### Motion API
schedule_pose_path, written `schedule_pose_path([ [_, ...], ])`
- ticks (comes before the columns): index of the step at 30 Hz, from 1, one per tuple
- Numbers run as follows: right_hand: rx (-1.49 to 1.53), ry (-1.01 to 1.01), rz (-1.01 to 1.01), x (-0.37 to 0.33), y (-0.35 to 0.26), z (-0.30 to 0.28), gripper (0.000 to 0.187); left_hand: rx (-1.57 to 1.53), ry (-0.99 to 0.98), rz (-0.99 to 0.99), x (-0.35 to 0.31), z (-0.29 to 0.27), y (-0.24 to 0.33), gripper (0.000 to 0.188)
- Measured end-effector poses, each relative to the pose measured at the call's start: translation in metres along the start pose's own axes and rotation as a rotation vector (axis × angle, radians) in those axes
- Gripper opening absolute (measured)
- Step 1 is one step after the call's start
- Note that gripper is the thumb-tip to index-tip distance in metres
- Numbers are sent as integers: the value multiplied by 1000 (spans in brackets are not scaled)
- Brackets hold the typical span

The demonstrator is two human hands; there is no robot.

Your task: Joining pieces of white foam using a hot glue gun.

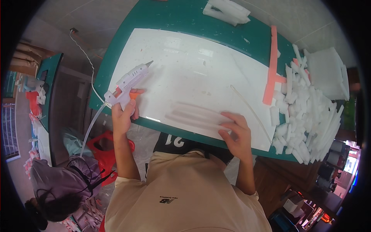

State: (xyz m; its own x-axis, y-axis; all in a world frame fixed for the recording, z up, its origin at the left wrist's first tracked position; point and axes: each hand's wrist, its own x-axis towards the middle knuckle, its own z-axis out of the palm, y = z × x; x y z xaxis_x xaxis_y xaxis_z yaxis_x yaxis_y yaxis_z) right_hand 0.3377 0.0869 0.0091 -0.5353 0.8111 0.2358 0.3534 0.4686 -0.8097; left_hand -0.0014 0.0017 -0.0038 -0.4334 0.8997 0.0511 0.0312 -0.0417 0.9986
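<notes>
L hand (123, 115) is gripping the glue gun (132, 79) by its handle, a finger sitting nr the orange trigger (134, 95); R hand (238, 133) is curling its fingers low over the white board (174, 65), next to a blurred pale shape (193, 116); can't tell if it's pinching that. The gun's looking light & stiff, prob. smooth plastic; handle's prob. the best hold, w/ fingers staying off the metal nozzle (149, 63), which is pointing up & away from L hand and may be running hot. A pale feed stick (91, 123) is trailing from the gun's rear, below-left of L hand, prob. bending easily & tugging a bit. A thin pale rod (251, 111) is lying just beyond R hand. Farther right, white foam pieces (309, 120) are heaping up on the green tabletop (166, 17), prob. v. soft & easily dented. A pink strip (271, 65) is lying beyond R hand, nr the heap.
</notes>
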Motion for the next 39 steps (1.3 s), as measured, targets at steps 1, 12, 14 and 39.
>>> schedule_pose_path([
  [1, -6, -26, 7, 0, 0, 0, 18, 0, 0, 0, 0, 0, 1, 37],
  [12, 54, -3, 40, -1, 1, -2, 18, 2, 2, -6, 0, -1, -1, 35],
  [14, 48, 12, 37, -2, 2, -1, 19, 4, -3, 2, 0, -1, -1, 35],
  [39, 11, 172, -44, -12, 8, 2, 24, 132, 21, 89, 4, 0, -7, 36],
])
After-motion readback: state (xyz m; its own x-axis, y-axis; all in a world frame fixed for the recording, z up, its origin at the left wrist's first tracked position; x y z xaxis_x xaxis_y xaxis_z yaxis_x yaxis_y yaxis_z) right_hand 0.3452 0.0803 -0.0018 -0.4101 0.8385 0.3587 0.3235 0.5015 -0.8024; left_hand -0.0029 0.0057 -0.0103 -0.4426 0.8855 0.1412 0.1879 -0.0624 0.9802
